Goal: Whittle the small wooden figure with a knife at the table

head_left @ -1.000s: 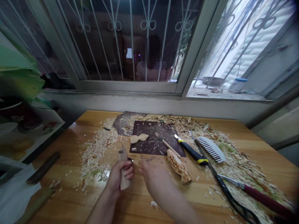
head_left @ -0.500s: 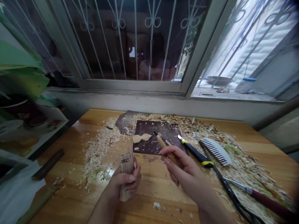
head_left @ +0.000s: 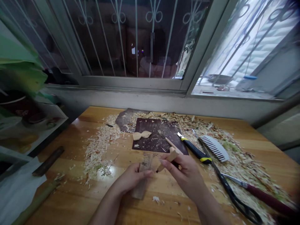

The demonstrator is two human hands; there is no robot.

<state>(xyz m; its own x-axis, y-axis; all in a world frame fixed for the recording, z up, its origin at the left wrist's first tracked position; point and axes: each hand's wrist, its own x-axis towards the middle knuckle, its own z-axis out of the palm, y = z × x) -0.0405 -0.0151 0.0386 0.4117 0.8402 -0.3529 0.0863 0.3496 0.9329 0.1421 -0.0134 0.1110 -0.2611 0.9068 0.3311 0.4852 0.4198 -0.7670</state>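
Note:
My left hand [head_left: 134, 178] is closed around a flat, greyish wooden piece [head_left: 138, 192] with dark marks near its upper end. Pinched in the fingers of my right hand [head_left: 185, 170] is a pale wooden-handled tool [head_left: 172, 154]. Its dark tip points down and left, close to the wooden piece; whether they touch I cannot tell. A carved, bow-shaped piece of wood [head_left: 142, 135] lies on the dark mat [head_left: 152, 145] beyond my hands. Also on the mat, partly behind my right hand, is a slim, pale, pointed stick [head_left: 171, 143].
Right of the mat lie a utility knife [head_left: 195, 150], a white comb [head_left: 217, 148], a long black-handled tool [head_left: 231, 192] and a red-handled knife [head_left: 262, 193]. Wood shavings [head_left: 97, 150] ring the table [head_left: 77, 206]. A dark stick [head_left: 49, 161] rests at left. A barred window [head_left: 136, 40] stands behind.
My right hand has turned the tool from pointing up and away to pointing down toward the wooden piece. My left hand has shifted right and tilted the piece flatter.

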